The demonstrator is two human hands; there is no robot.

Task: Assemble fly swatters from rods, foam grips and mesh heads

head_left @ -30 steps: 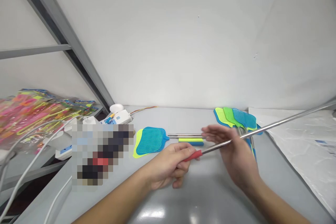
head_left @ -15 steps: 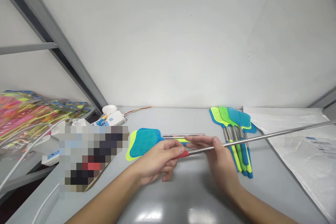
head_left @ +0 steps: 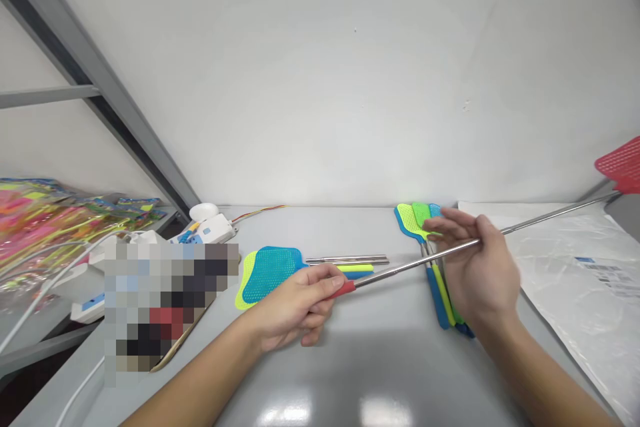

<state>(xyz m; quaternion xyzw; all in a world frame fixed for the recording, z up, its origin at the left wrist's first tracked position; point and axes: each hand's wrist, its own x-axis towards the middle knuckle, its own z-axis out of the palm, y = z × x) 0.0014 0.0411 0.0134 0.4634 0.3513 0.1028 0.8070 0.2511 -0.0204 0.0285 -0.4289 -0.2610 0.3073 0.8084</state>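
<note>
My left hand [head_left: 305,300] is closed around the red handle of a fly swatter [head_left: 425,259] with a long, thin metal rod. The rod slants up to the right, and its red mesh head is partly cut off by the frame's right edge. My right hand [head_left: 483,260] has its thumb over the rod and its fingers stretched to the left. Behind my right hand lies a row of blue, green and yellow fly swatters [head_left: 411,220], partly covered. Beyond my left hand, a blue fly swatter [head_left: 273,273] overlaps a yellow one [head_left: 245,290], both with metal rods.
A white plastic bag [head_left: 560,267] with a printed label lies on the right of the grey table [head_left: 350,373]. To the left are power strips [head_left: 213,230], cables and a blurred-out item [head_left: 175,307]. Packaged colourful goods [head_left: 50,227] sit further left. A white wall [head_left: 320,80] rises behind.
My right hand has moved right and up along the rod, away from my left hand. The swatter's red head has come into view at the right.
</note>
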